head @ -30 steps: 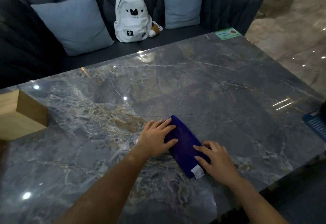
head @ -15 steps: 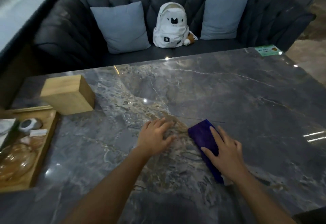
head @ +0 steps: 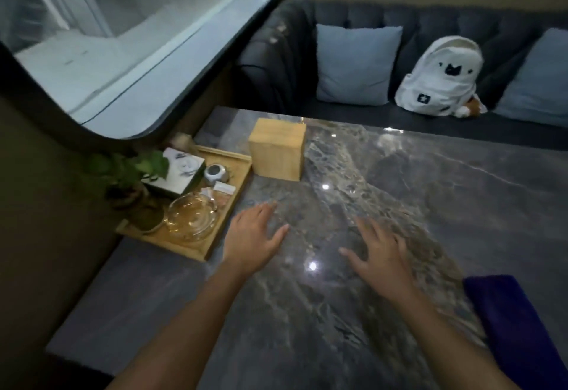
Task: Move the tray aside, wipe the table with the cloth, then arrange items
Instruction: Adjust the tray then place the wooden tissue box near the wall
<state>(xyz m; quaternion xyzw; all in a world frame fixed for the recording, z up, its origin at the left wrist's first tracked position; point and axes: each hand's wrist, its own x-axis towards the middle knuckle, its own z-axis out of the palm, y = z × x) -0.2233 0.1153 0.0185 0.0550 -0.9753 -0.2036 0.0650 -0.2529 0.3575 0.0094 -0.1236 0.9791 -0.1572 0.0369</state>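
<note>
A wooden tray point(head: 215, 242) sits at the left edge of the grey marble table point(head: 399, 193), against the wall. It holds a potted plant point(head: 135, 180), a glass ashtray point(head: 192, 216), a small metal pot point(head: 215, 173) and a white box point(head: 178, 174). A wooden block-shaped box point(head: 278, 153) stands just right of the tray. The folded blue cloth point(head: 516, 325) lies flat at the right, free of both hands. My left hand point(head: 252, 236) hovers open just right of the tray. My right hand point(head: 381, 251) is open over the bare tabletop, left of the cloth.
A dark sofa point(head: 461, 21) runs behind the table with two blue cushions point(head: 356, 64) and a white backpack point(head: 442, 79). A large window point(head: 123, 36) and a wall close off the left side.
My right hand has let go of the cloth, and both hands have moved left toward the tray. The view has swung left, bringing the whole tray in.
</note>
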